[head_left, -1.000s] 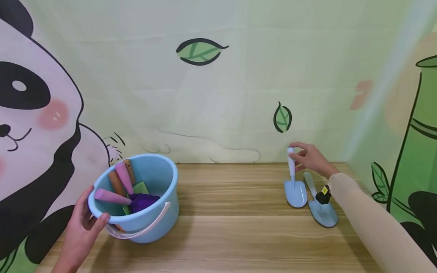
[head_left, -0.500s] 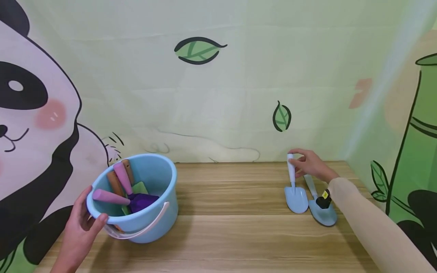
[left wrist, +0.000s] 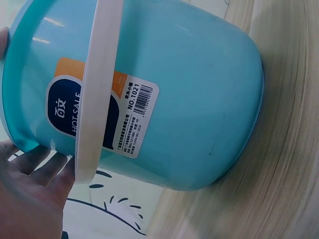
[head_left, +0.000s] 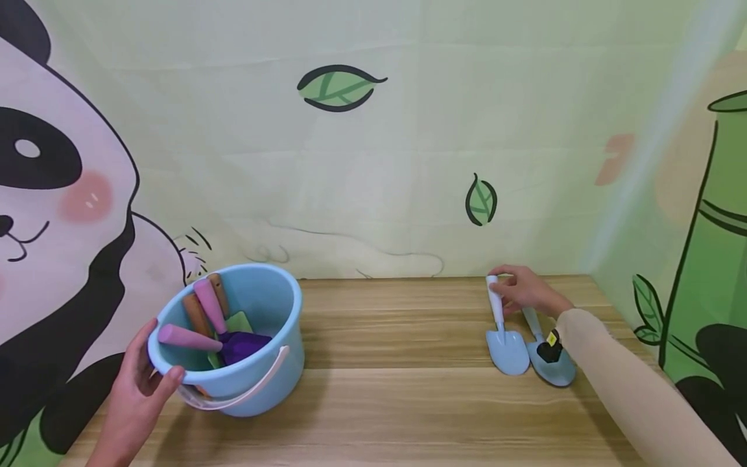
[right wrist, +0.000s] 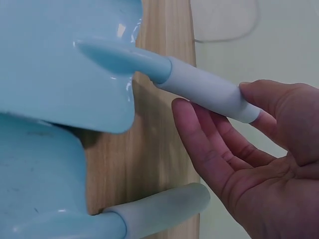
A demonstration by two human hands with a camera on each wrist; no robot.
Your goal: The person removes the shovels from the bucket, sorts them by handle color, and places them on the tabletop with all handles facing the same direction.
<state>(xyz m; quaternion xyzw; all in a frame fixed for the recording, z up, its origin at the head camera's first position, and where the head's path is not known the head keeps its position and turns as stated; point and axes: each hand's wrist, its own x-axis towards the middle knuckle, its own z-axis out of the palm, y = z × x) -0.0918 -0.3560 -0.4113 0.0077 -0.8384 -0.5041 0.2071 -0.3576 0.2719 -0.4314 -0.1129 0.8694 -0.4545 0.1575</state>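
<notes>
The person's right hand has just brought the shiny light blue shovel down and nearer. Its thumb and fingers pinch the end of the round, pale handle — so it has not let go yet. The shovel is on the right, just left of the second blue shovel, over the brown wooden table. I can't tell if the two shovels touch. It looks like the shovel is being laid beside the other one, and that job seems almost done.

On the left, the left hand grips the rim of the round, light blue plastic bucket. The bucket has stayed put — pink handles and brown handles poke up inside, near a purple blade.
</notes>
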